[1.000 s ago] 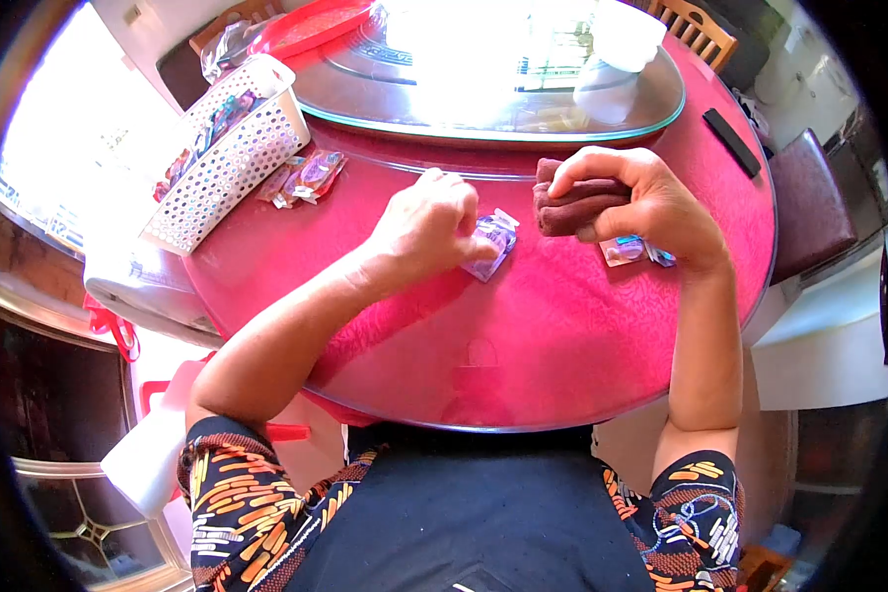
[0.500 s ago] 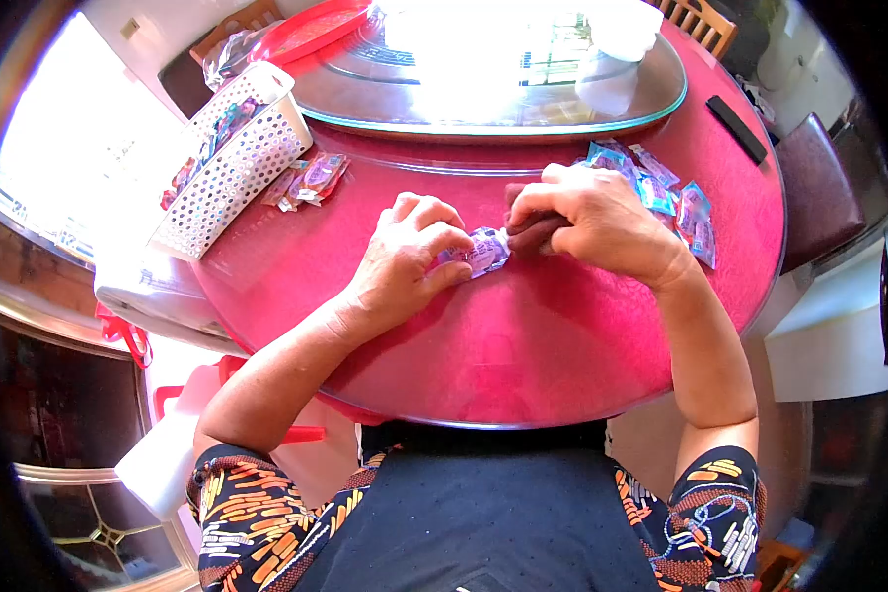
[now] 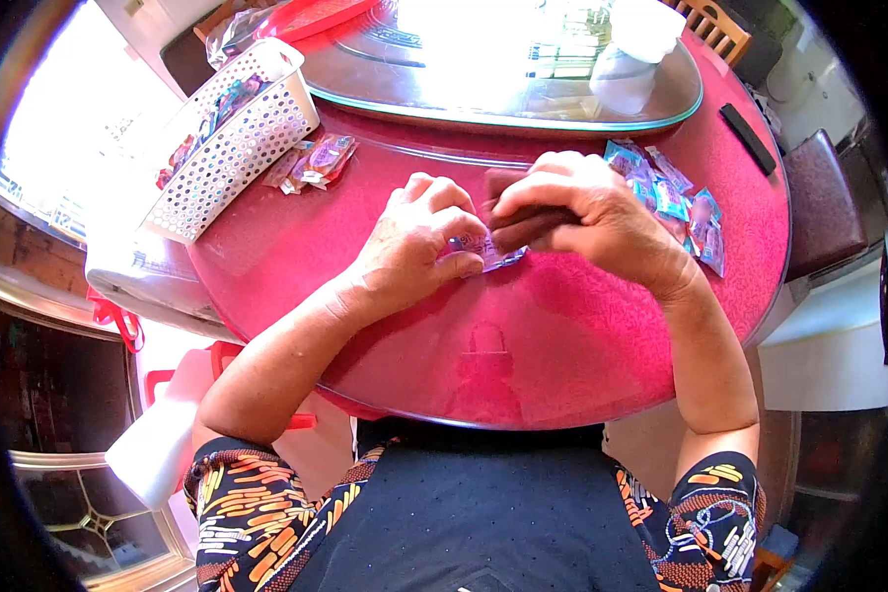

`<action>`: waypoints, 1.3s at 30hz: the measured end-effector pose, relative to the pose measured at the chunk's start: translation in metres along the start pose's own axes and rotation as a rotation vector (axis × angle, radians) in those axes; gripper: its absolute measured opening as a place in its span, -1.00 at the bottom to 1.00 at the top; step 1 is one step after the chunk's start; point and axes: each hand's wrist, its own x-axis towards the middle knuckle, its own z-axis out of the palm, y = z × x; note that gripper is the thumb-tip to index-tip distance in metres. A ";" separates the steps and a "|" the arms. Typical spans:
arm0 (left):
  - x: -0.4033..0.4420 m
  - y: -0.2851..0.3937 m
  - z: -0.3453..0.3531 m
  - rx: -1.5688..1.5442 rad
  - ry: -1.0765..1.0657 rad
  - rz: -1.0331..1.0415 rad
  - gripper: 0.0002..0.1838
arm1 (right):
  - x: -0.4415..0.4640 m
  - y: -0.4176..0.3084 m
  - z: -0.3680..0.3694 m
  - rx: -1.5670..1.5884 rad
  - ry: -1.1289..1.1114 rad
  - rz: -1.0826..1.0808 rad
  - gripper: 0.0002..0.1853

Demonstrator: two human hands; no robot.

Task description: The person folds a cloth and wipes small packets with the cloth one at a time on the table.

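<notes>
My right hand [image 3: 597,212] is closed around a folded brown cloth [image 3: 523,219] above the middle of the red table. Just left of it, my left hand [image 3: 419,237] pinches a small purple-printed clear packet [image 3: 501,257] that lies at the tabletop. The cloth hangs over the packet's upper part, and my fingers cover its left part. Several blue and purple packets [image 3: 673,197] lie to the right, beyond my right hand. Other packets, red and purple [image 3: 324,161], lie beside the white basket at the left.
The white perforated basket [image 3: 242,148] with packets inside stands at the table's left edge. A glass turntable [image 3: 523,109] fills the far side, with a red tray [image 3: 316,15] and a white bowl [image 3: 646,30]. A black bar-shaped object [image 3: 748,139] lies at the right edge.
My right hand has moved left with the cloth, uncovering the packets on the right, and now meets the purple packet. My left hand has closed on that packet.
</notes>
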 end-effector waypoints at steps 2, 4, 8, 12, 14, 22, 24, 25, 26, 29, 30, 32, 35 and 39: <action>0.000 -0.003 0.001 -0.004 0.016 0.013 -0.60 | 0.001 -0.012 0.008 -0.060 -0.073 -0.020 -0.64; 0.000 -0.003 0.001 -0.002 0.005 0.013 -0.58 | -0.001 -0.010 0.007 -0.011 -0.106 0.115 -0.65; 0.000 -0.001 -0.001 -0.022 0.017 -0.018 -0.54 | -0.007 0.001 -0.008 -0.162 -0.054 0.135 -0.77; 0.000 -0.003 -0.003 -0.005 0.056 -0.016 -0.56 | -0.003 0.006 -0.004 -0.068 0.066 0.036 -0.75; 0.000 -0.005 -0.005 -0.003 0.035 0.023 -0.59 | 0.001 -0.006 0.004 0.080 0.046 -0.038 -0.76; 0.000 -0.004 -0.006 0.009 0.021 -0.011 -0.59 | -0.009 -0.008 -0.025 -0.074 -0.144 0.179 -0.76; 0.000 -0.004 -0.007 -0.001 0.015 -0.010 -0.57 | -0.011 -0.001 -0.031 -0.109 -0.121 0.168 -0.74; 0.000 -0.004 -0.008 -0.009 0.012 -0.008 -0.57 | -0.011 0.002 -0.033 -0.127 -0.111 0.161 -0.74; 0.000 -0.004 -0.009 -0.018 0.008 -0.007 -0.56 | -0.009 0.001 -0.029 -0.076 -0.044 0.101 -0.73; 0.001 -0.003 -0.010 -0.027 0.013 -0.001 -0.56 | 0.000 -0.005 -0.003 0.082 0.033 -0.049 -0.71; 0.001 -0.003 -0.010 -0.020 0.008 -0.009 -0.56 | -0.001 -0.014 0.004 0.006 0.004 -0.064 -0.73; 0.001 -0.003 -0.010 -0.006 -0.004 -0.021 -0.54 | -0.002 -0.016 0.011 -0.017 -0.070 0.045 -0.73; 0.001 -0.002 -0.012 0.031 -0.040 -0.013 -0.56 | -0.005 -0.014 -0.019 -0.095 -0.159 0.143 -0.77; 0.000 -0.003 -0.013 0.066 -0.006 0.011 -0.61 | -0.014 0.003 -0.043 0.040 -0.204 0.277 -0.69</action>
